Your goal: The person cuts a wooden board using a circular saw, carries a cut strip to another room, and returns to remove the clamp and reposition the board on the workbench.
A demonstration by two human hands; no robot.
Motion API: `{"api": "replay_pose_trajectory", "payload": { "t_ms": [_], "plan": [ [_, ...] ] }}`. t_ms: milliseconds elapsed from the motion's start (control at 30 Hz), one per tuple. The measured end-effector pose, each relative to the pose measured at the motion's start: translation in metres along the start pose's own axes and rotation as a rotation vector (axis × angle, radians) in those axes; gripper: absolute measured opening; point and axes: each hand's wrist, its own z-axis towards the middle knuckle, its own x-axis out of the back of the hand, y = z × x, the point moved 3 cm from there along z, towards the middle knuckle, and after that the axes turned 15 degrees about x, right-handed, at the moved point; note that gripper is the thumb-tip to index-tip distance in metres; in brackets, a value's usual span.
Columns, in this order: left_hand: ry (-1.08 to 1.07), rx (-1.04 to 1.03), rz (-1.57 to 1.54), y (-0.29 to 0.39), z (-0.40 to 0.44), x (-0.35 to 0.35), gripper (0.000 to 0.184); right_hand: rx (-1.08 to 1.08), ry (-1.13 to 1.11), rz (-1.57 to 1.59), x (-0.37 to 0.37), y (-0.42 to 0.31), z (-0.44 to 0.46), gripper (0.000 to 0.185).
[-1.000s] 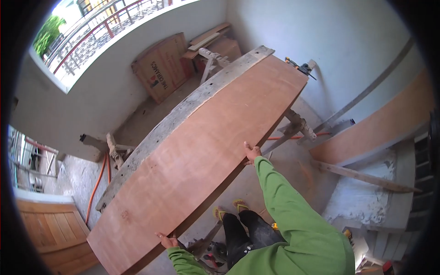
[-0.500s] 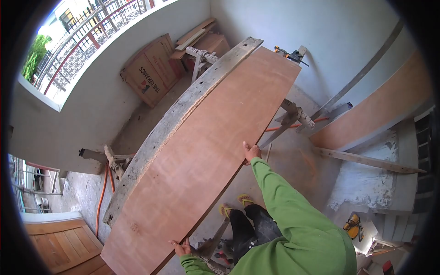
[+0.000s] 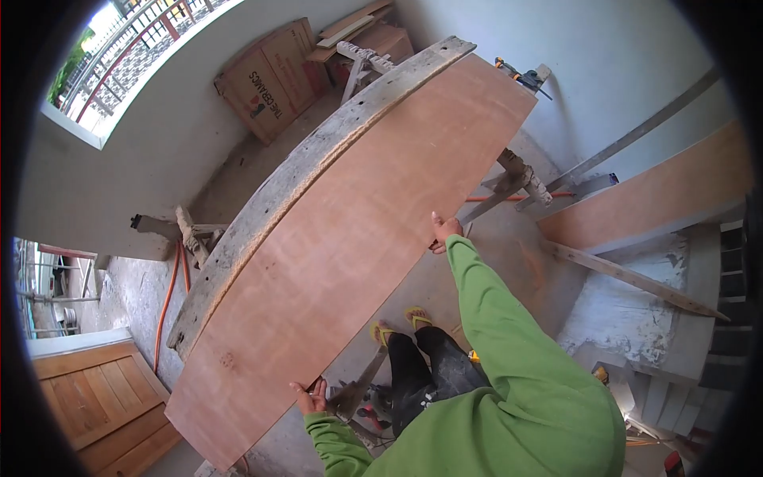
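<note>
A long reddish plywood panel [image 3: 342,215] lies diagonally beside a weathered grey plank [image 3: 270,199], with a rough pale edge between the two. My left hand [image 3: 311,396] grips the panel's near edge toward its lower end, thumb on top. Farther up that same edge, my right hand [image 3: 445,231] holds the panel with its thumb on the upper face. The fingers of both hands are partly hidden beneath the board. Wooden trestle parts [image 3: 518,176] show under the far right side of the panel.
Cardboard boxes [image 3: 266,79] lean by the wall at the back. A clamp [image 3: 520,78] is near the panel's far end. Another curved panel [image 3: 644,191] and a slanted wooden strip [image 3: 636,278] are at right. Panelled wood [image 3: 103,397] lies at lower left, near an orange hose [image 3: 165,314].
The panel's near edge has been lowered, and less of its underside edge shows. Both hands moved with it. The camera view has also shifted.
</note>
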Motion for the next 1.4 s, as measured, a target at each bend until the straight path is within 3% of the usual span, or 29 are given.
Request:
{"api": "replay_pose_trajectory", "payload": {
  "t_ms": [100, 233, 367, 533, 567, 600, 667, 800, 867, 900, 967, 1167, 1267, 1367, 1400],
  "plan": [
    [-0.035, -0.005, -0.012, 0.000, -0.001, 0.003, 0.067, -0.071, -0.059, 0.042, 0.003, 0.000, 0.001, 0.059],
    [-0.048, 0.055, 0.054, 0.001, -0.002, 0.006, 0.050, -0.079, -0.046, 0.067, 0.007, -0.003, -0.002, 0.061],
    [0.027, 0.085, 0.139, 0.005, -0.007, 0.009, 0.047, -0.061, -0.110, 0.012, 0.009, -0.001, -0.003, 0.060],
    [0.702, -0.164, 1.128, 0.048, 0.008, 0.050, 0.042, -0.026, -0.131, -0.066, 0.011, 0.030, -0.017, 0.061],
    [0.591, -0.205, 0.935, 0.040, -0.091, -0.044, 0.044, -0.075, -0.100, 0.022, 0.012, 0.044, -0.021, 0.063],
    [0.582, -0.217, 0.939, 0.045, -0.081, -0.038, 0.044, -0.125, -0.063, 0.114, 0.016, 0.056, -0.027, 0.065],
    [0.526, -0.589, 0.983, 0.066, -0.052, -0.032, 0.040, -0.114, -0.115, 0.113, 0.025, 0.079, -0.045, 0.066],
    [0.454, -0.644, 1.152, 0.085, -0.034, -0.092, 0.039, -0.099, -0.244, -0.017, 0.062, 0.103, -0.066, 0.058],
    [0.442, -0.889, 1.471, 0.076, -0.054, -0.163, 0.036, -0.082, -0.211, -0.003, 0.089, 0.103, -0.065, 0.056],
    [0.427, -0.904, 1.478, 0.071, -0.054, -0.194, 0.036, -0.077, -0.196, -0.002, 0.101, 0.103, -0.062, 0.054],
    [0.192, -0.880, 1.397, 0.057, -0.048, -0.254, 0.038, -0.054, -0.136, 0.035, 0.121, 0.102, -0.044, 0.051],
    [-0.029, -1.373, 1.718, 0.006, -0.021, -0.476, 0.043, 0.032, 0.110, 0.292, 0.152, 0.058, 0.035, 0.039],
    [-0.068, -1.410, 1.742, -0.028, -0.005, -0.592, 0.044, 0.010, 0.227, 0.412, 0.142, 0.037, 0.096, 0.035],
    [-0.090, -1.299, 1.819, -0.047, 0.045, -0.688, 0.048, -0.007, 0.290, 0.341, 0.134, 0.018, 0.150, 0.042],
    [-0.092, -1.285, 1.850, -0.055, 0.053, -0.713, 0.048, 0.023, 0.318, 0.136, 0.123, 0.032, 0.169, 0.046]
  ]
}}
